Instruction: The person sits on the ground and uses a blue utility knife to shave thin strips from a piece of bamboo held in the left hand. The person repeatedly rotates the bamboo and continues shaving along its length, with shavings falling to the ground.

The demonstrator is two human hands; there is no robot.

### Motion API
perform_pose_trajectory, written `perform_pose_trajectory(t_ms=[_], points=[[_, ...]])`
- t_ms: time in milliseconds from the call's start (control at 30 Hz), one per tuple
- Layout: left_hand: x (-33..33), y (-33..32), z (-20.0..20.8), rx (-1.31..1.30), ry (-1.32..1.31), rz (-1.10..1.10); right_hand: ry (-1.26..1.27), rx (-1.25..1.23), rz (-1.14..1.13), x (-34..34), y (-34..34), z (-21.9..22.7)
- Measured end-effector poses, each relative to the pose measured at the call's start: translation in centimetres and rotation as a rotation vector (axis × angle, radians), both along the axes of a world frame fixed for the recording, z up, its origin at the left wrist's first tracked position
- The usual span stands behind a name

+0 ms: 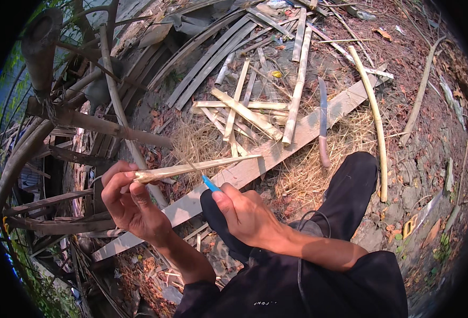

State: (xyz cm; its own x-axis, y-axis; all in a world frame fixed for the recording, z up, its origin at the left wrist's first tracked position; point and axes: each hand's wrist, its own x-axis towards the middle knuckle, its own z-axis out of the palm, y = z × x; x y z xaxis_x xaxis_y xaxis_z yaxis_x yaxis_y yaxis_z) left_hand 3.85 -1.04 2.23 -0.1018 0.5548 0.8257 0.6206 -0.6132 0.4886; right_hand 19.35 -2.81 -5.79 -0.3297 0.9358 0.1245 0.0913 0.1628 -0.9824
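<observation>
My left hand (136, 201) is closed around the near end of a split bamboo piece (178, 169), which points out to the right over a long wooden plank (191, 204). In my right hand (250, 214) is a small knife with a blue handle (210, 184); its thin blade meets or crosses the bamboo piece near its middle, and whether it cuts in I cannot tell. Beyond my hands, several cut bamboo pieces (251, 114) lie crossed in a loose pile. A large knife (323, 114) with a brown handle rests across the plank, in front of my knee.
Pale shavings (194, 139) lie on both sides of the plank. A long bamboo pole (373, 114) is on the ground to the right. Bamboo framework (112, 127) stands close on the left. Grey wooden slats (212, 58) are piled at the back. A bow saw (419, 217) lies far right.
</observation>
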Motion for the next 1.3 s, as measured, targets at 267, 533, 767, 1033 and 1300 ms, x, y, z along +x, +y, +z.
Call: perform_pose_trajectory(t_ms=[267, 533, 767, 1033, 1300], points=[[-0.8, 0.0, 0.0, -0.019, -0.071, -0.032, -0.18, 0.005, -0.069, -1.3, 1.0, -5.7], [-0.1, -1.3, 0.8, -0.059, -0.052, -0.034, -0.418, -0.093, -0.116, -0.3, 4.1, -12.8], [-0.2, -1.6, 0.6, -0.062, -0.098, -0.092, -0.847, -0.535, -0.057, 5.4, 3.2, -34.3], [-4.0, -0.7, -0.3, -0.045, -0.153, 0.163, 0.602, -0.802, 0.228, 3.8, 3.6, -16.2], [-3.6, -0.4, -0.3, -0.021, -0.136, 0.183, 0.698, -0.782, 0.303, 4.0, 3.1, -10.7]])
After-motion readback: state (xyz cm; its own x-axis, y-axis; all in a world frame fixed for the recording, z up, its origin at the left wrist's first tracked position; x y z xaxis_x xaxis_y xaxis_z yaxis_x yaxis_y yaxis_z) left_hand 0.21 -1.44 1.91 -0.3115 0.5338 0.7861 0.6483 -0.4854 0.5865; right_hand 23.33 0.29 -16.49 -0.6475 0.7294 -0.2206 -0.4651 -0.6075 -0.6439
